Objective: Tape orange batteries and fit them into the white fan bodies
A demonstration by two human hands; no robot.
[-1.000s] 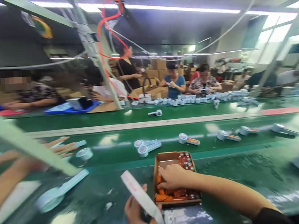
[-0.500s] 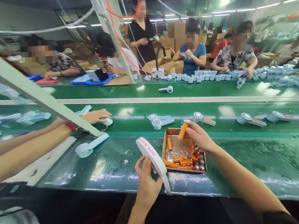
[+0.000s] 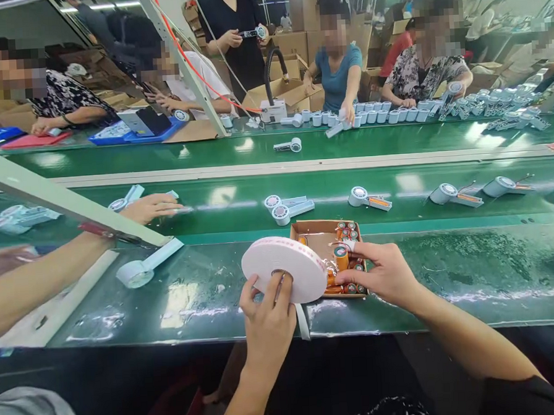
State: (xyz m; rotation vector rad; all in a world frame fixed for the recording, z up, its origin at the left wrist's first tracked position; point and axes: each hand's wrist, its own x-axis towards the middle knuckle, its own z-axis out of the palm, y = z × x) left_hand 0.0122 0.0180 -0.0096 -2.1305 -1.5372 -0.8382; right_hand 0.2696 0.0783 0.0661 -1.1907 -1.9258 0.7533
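Observation:
My left hand (image 3: 266, 316) grips a white roll of tape (image 3: 284, 268) with red print, its flat face turned up, a loose strip hanging below it. My right hand (image 3: 383, 271) pinches an orange cylindrical battery (image 3: 341, 257) upright, just right of the roll. Behind both sits a small open cardboard box (image 3: 321, 232) holding several more orange batteries, on the green bench at the near edge.
A green conveyor belt (image 3: 239, 194) carries pale blue handheld fan bodies (image 3: 287, 208). A co-worker's arm (image 3: 57, 268) reaches in from the left under a slanted metal bar (image 3: 67, 203). Another fan body (image 3: 143, 267) lies on the bench. People work across the line.
The view dropped toward the bench. My right hand took a battery from the box and brought it beside the tape roll, which my left hand turned face up.

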